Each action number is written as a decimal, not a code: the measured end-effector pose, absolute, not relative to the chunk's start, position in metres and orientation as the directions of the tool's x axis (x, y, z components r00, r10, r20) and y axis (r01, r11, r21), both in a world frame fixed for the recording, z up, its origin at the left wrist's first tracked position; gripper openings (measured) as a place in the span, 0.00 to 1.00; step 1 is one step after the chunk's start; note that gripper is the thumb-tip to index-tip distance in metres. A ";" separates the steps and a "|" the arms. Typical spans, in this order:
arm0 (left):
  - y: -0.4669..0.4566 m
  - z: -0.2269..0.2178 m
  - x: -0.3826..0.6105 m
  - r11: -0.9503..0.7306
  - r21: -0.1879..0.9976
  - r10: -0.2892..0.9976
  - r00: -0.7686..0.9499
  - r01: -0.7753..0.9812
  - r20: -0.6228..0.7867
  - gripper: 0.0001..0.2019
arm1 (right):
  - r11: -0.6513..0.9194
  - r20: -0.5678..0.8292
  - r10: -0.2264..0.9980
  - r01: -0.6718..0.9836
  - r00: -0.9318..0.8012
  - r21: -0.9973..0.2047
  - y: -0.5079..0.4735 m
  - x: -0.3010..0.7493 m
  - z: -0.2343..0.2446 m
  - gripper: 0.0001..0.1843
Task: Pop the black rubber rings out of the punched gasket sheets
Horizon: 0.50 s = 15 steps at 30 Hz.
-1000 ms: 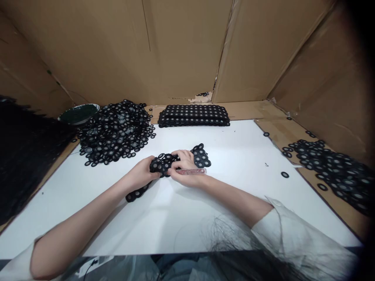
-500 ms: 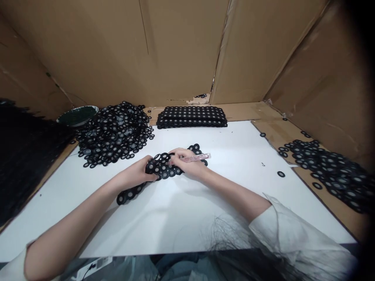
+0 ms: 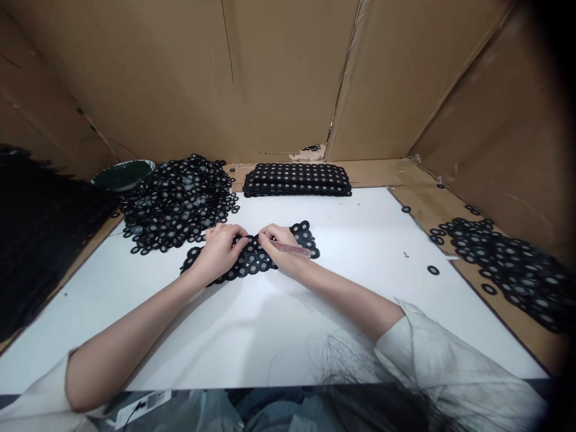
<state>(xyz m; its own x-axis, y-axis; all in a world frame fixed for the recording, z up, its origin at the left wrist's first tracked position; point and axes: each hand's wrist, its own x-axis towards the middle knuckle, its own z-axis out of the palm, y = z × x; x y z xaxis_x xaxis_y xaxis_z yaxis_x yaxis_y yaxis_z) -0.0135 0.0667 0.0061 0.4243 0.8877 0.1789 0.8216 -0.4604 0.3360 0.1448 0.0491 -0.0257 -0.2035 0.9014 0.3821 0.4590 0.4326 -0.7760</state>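
Observation:
A strip of joined black rings with grey centres (image 3: 252,263) lies across the white board in front of me. My left hand (image 3: 220,247) is closed on its far edge, with thumb and fingertips pinching the rings. Close beside it, my right hand (image 3: 282,255) pinches the same edge. A slim, clear, pen-like stick with reddish marking (image 3: 294,248) rests in that right hand, pointing right; its tip is hidden by the fingers. Both hands cover parts of the strip, whose ends show at left and right.
A big heap of loose rings (image 3: 180,204) stands back left beside a round green-bottomed dish (image 3: 123,175). Stacked ring mats (image 3: 297,180) lie at the back. More rings (image 3: 508,264) spread over cardboard at right, with one loose ring (image 3: 433,270) on the board. Cardboard walls (image 3: 288,78) enclose the back.
My left hand has moved from the strip's left side up to its far edge, near my right hand. The strip's left part now lies further back and straighter. The stick has tilted down to the right.

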 end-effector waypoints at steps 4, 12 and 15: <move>0.055 0.000 -0.006 -0.411 0.365 0.910 0.396 0.835 0.120 0.10 | 0.475 0.408 0.872 0.670 -0.271 -0.571 0.053 0.138 -0.033 0.11; 0.073 -0.007 -0.020 -0.322 0.520 0.931 0.364 0.791 0.023 0.10 | 0.385 0.238 0.914 0.512 -0.329 -0.768 0.059 0.151 -0.032 0.16; 0.079 -0.010 -0.025 -0.285 0.593 0.928 0.371 0.753 -0.026 0.10 | 0.439 0.285 0.894 0.540 -0.347 -0.718 0.057 0.152 -0.032 0.15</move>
